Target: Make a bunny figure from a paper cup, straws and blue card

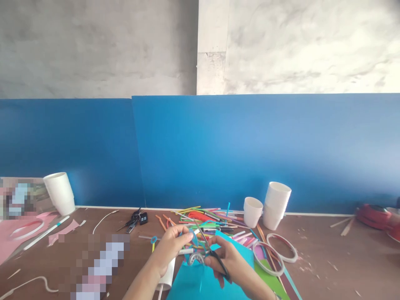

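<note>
My left hand (173,248) pinches a small piece of blue paper (194,238) between thumb and fingers. In my right hand (226,256) are scissors (222,266) with dark handles, their blades pointing up and away beside the blue piece. Whether the blades touch the paper I cannot tell. Under both hands lies a sheet of bright blue paper (190,285). A round silvery thing (196,259) sits between the hands, its kind unclear. Partly hidden by my left wrist, a white paper cup (168,275) lies with a thin white stick at its end.
Behind my hands spreads a pile of coloured straws and pens (215,218). White cups (276,206) stand stacked at the right, near tape rolls (268,258). Keys (136,219) and another cup stack (60,193) are leftward. A blue partition (203,154) borders the table's back.
</note>
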`<state>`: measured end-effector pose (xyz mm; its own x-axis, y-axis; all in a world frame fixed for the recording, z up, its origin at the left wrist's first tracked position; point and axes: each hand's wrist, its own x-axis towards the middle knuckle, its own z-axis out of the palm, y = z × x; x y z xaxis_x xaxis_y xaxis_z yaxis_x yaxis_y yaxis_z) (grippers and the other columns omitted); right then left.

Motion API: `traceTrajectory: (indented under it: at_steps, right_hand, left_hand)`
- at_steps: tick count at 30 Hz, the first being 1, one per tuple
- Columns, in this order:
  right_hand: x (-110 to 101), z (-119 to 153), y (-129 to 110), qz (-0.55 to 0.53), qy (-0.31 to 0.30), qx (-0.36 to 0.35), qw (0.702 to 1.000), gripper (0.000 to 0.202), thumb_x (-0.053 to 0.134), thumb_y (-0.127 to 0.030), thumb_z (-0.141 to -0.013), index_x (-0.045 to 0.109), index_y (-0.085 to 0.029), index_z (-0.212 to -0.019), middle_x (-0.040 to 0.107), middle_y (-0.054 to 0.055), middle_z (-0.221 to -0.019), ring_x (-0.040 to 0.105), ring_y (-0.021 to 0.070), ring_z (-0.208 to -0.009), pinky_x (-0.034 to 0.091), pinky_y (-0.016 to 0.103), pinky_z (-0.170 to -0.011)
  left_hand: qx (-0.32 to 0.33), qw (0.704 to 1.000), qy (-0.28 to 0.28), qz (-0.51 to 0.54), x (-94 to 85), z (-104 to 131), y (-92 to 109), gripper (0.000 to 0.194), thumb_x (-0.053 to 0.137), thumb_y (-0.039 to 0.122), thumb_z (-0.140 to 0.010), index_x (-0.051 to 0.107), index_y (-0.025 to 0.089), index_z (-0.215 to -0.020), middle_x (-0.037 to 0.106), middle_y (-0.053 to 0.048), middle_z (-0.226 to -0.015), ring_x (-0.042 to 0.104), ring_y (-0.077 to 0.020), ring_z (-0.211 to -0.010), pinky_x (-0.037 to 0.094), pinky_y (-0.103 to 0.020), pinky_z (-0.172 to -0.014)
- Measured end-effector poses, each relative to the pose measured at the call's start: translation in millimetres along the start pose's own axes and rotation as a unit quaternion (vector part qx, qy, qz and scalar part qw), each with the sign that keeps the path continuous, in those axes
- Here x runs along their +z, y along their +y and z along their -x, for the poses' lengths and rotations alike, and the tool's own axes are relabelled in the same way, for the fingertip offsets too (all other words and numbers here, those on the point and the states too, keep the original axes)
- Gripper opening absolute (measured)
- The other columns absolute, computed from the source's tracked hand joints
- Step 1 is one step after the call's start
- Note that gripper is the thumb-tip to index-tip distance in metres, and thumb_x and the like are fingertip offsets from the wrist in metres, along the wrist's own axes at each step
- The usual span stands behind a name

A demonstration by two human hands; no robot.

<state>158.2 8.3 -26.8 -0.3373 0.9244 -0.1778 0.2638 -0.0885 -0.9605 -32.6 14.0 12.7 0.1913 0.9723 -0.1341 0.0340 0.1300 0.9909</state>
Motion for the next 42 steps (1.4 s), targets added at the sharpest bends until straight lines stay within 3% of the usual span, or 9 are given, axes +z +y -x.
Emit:
traceTrajectory:
  at_steps: [3,5,9,11,14,21,36,42]
  right_hand:
    - [-8.0,-4.9,5.7,0.111,0.104,0.030,0.988,0.030,0.070,-0.034,-0.065,0.043,-0.022,-0.075,0.047,-0.013,-0.038,0.043,0.0073,-0.027,0.028,0.017,-0.030]
    - [-11.4,-6.3,8.7,0.116,0.133,0.014,0.984,0.029,0.069,-0.033,-0.067,0.043,-0.022,-0.073,0.045,-0.013,-0.038,0.044,0.0080,-0.029,0.029,0.018,-0.032]
    - [-10.8,-2.3,5.9,-0.033,0.033,-0.076,0.996,0.033,0.068,-0.042,-0.071,0.050,-0.020,-0.086,0.052,-0.009,-0.051,0.049,0.0086,-0.040,0.034,0.018,-0.037]
    - [-7.8,1.6,1.8,-0.059,-0.025,-0.106,0.992,0.034,0.070,-0.042,-0.070,0.054,-0.018,-0.088,0.052,-0.008,-0.054,0.047,0.0069,-0.043,0.036,0.018,-0.040]
    - [-2.4,5.9,-2.0,-0.066,-0.059,-0.104,0.991,0.036,0.072,-0.043,-0.069,0.057,-0.016,-0.086,0.050,-0.008,-0.056,0.044,0.0055,-0.043,0.038,0.018,-0.040]
    - [6.5,4.6,0.2,-0.096,-0.073,-0.104,0.987,0.037,0.073,-0.045,-0.067,0.056,-0.017,-0.082,0.046,-0.009,-0.048,0.039,0.0047,-0.039,0.037,0.017,-0.036]
    - [7.9,5.3,-3.4,-0.074,-0.063,-0.098,0.990,0.035,0.071,-0.045,-0.070,0.055,-0.016,-0.081,0.043,-0.011,-0.039,0.035,0.0033,-0.030,0.021,0.015,-0.029]
    - [7.8,7.3,-2.4,-0.072,-0.074,-0.099,0.990,0.036,0.070,-0.048,-0.071,0.055,-0.016,-0.078,0.040,-0.012,-0.039,0.032,0.0022,-0.030,0.020,0.015,-0.031]
  left_hand:
    - [-0.005,1.000,0.001,0.002,0.6,-2.0,-1.9,0.031,0.066,0.046,-0.064,0.050,0.019,-0.063,0.049,0.005,-0.058,0.029,-0.0075,-0.050,0.022,-0.022,-0.052]
    - [0.005,1.000,0.010,-0.012,2.5,-1.7,-2.8,0.028,0.065,0.043,-0.066,0.051,0.018,-0.064,0.052,0.004,-0.060,0.028,-0.0071,-0.049,0.021,-0.022,-0.052]
    - [0.035,0.999,0.016,-0.022,7.6,1.6,-2.3,0.022,0.064,0.035,-0.067,0.051,0.018,-0.064,0.045,0.007,-0.055,0.029,-0.0069,-0.049,0.021,-0.021,-0.051]
    - [0.033,0.999,-0.002,-0.013,9.0,2.6,-1.9,0.020,0.062,0.035,-0.068,0.051,0.018,-0.066,0.043,0.008,-0.055,0.027,-0.0064,-0.048,0.020,-0.021,-0.050]
    - [0.039,0.999,-0.031,-0.004,8.9,1.2,-3.9,0.021,0.059,0.038,-0.070,0.050,0.019,-0.068,0.038,0.009,-0.054,0.024,-0.0060,-0.047,0.018,-0.021,-0.048]
    - [0.075,0.995,-0.063,-0.005,6.6,-7.5,-18.3,0.022,0.057,0.039,-0.074,0.049,0.019,-0.070,0.042,0.006,-0.059,0.040,-0.0087,-0.053,0.028,-0.021,-0.051]
    - [0.063,0.996,-0.065,0.003,6.4,-7.5,-21.7,0.021,0.060,0.036,-0.073,0.050,0.018,-0.067,0.046,0.005,-0.059,0.042,-0.0083,-0.053,0.031,-0.021,-0.052]
    - [0.057,0.995,-0.081,0.014,3.4,-4.5,-16.4,0.022,0.063,0.036,-0.071,0.052,0.018,-0.067,0.045,0.006,-0.058,0.039,-0.0078,-0.053,0.031,-0.021,-0.053]
